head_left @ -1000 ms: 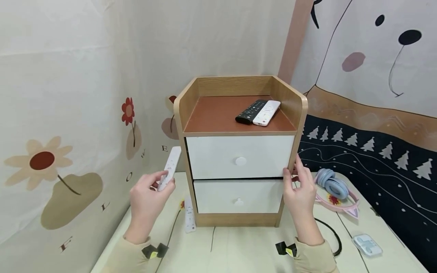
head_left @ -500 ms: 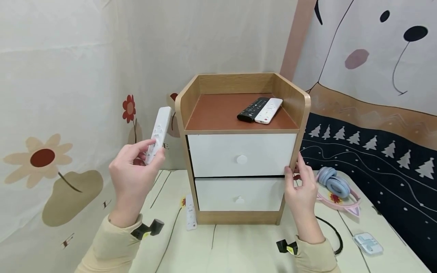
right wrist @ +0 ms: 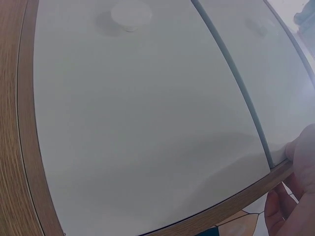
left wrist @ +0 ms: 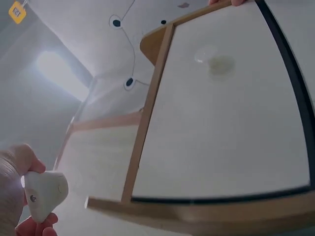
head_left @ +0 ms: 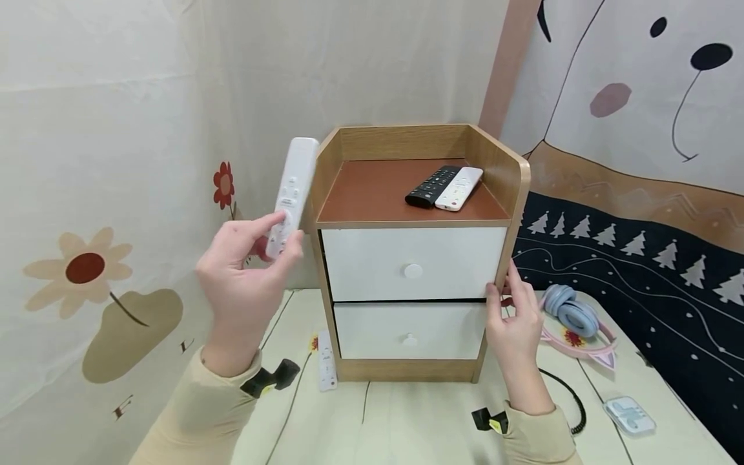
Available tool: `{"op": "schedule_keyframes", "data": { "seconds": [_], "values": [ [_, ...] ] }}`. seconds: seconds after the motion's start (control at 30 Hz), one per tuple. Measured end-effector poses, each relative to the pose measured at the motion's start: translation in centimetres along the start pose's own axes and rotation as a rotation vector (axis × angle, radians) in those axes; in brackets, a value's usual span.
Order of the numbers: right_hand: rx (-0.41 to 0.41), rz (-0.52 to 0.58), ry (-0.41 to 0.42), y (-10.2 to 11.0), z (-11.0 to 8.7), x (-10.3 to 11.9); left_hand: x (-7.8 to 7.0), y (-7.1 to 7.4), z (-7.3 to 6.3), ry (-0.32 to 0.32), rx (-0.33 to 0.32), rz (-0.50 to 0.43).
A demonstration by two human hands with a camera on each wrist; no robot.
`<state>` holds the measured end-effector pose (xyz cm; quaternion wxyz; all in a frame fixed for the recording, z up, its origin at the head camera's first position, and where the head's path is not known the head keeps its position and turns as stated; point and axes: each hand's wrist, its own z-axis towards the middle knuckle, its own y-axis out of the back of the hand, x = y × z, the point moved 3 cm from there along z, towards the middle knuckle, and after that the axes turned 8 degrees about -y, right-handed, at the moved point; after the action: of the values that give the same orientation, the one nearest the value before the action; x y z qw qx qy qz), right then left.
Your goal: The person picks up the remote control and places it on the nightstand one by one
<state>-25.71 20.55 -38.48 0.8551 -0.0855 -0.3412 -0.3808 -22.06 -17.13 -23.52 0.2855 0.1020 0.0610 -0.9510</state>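
My left hand (head_left: 241, 284) pinches the lower part of a white remote control (head_left: 298, 177) between thumb and fingers. The remote is tilted up, its buttoned side facing me, and its top overlaps the left side of a small wooden cabinet (head_left: 407, 370). In the left wrist view, only one end of this remote (left wrist: 47, 194) shows. At the cabinet's right edge, my right hand (head_left: 517, 326) grips the side panel, thumb in front and fingers behind. A black remote (head_left: 433, 186) and another white remote (head_left: 460, 188) lie side by side on the cabinet's brown top.
Two white drawers with round knobs, the upper (head_left: 372, 261) and lower (head_left: 372, 332), stand closed. Another white remote (head_left: 327, 368) lies at the cabinet's left foot on the table (head_left: 407, 420). To the right are blue-and-pink headphones (head_left: 575, 320), a black coiled cord (head_left: 578, 407) and a clear case (head_left: 630, 415).
My left hand has raised the white remote from beside the drawers to the height of the cabinet's top, lately moving right. The right hand keeps its grip on the cabinet.
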Motion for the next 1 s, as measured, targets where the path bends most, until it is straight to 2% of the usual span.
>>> {"op": "schedule_keyframes", "data": {
  "seconds": [0.1, 0.23, 0.43, 0.57, 0.7, 1.0],
  "values": [
    [-0.006, 0.006, 0.001, 0.0, 0.0, 0.0, -0.8, -1.4, 0.2, -0.088, 0.068, 0.038],
    [-0.003, 0.003, -0.010, 0.0, 0.0, 0.0, -1.8, -3.5, 0.4, -0.176, 0.175, 0.143],
    [0.003, 0.000, -0.016, 0.0, 0.0, 0.0, -2.7, -6.3, 0.8, -0.241, 0.285, 0.248],
    [-0.002, 0.005, -0.017, 0.1, 0.1, 0.0, -2.7, -7.9, 1.3, -0.224, 0.366, 0.276],
    [0.008, -0.001, -0.035, 0.1, 0.1, -0.1, -2.6, -9.3, 1.8, -0.182, 0.419, 0.282],
    [0.025, -0.002, -0.040, 0.0, 0.1, 0.0, -2.0, -11.0, 2.9, -0.008, 0.618, 0.363]
  ]
}}
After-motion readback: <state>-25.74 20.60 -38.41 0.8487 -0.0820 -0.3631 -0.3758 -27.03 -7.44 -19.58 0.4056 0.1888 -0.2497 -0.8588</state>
